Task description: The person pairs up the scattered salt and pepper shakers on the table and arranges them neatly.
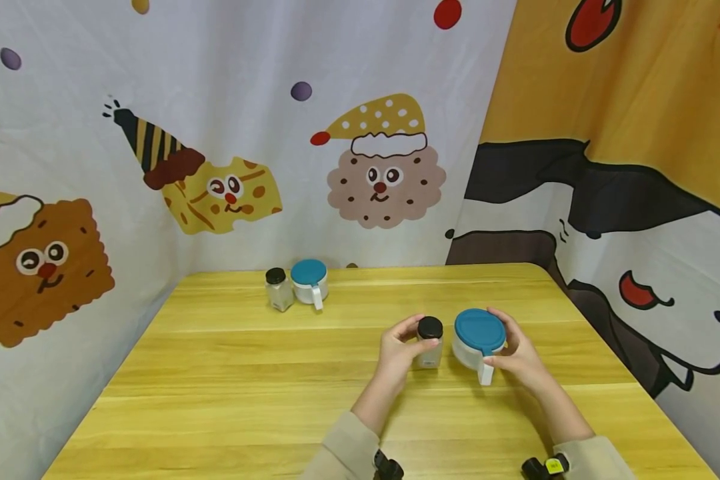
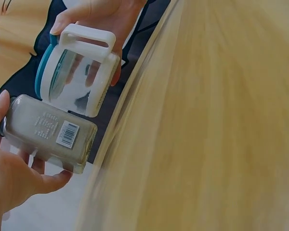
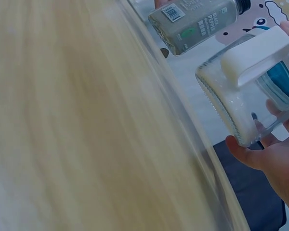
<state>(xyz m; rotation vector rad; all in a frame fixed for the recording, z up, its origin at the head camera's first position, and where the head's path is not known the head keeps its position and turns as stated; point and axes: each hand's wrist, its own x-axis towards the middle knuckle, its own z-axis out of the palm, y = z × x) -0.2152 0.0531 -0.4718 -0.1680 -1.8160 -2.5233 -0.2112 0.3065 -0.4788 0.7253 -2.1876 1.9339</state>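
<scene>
My left hand (image 1: 398,352) grips a spice jar (image 1: 430,357) with a black lid, clear sides and a barcode label. Beside it, my right hand (image 1: 523,359) holds a clear seasoning pot (image 1: 467,357) with a blue lid and a white handle facing me. Fingers wrap its far side while the thumb lies near the handle's top. Both wrist views show the spice jar (image 2: 50,132) and the pot (image 3: 231,108) raised off the table, side by side with a small gap. Pale contents show in the pot; what the spice jar contains is hard to make out.
A second black-lidded jar (image 1: 280,295) and another blue-lidded pot (image 1: 309,273) stand together at the back left of the wooden table (image 1: 246,400). Behind the table hangs a cartoon-printed curtain (image 1: 240,53).
</scene>
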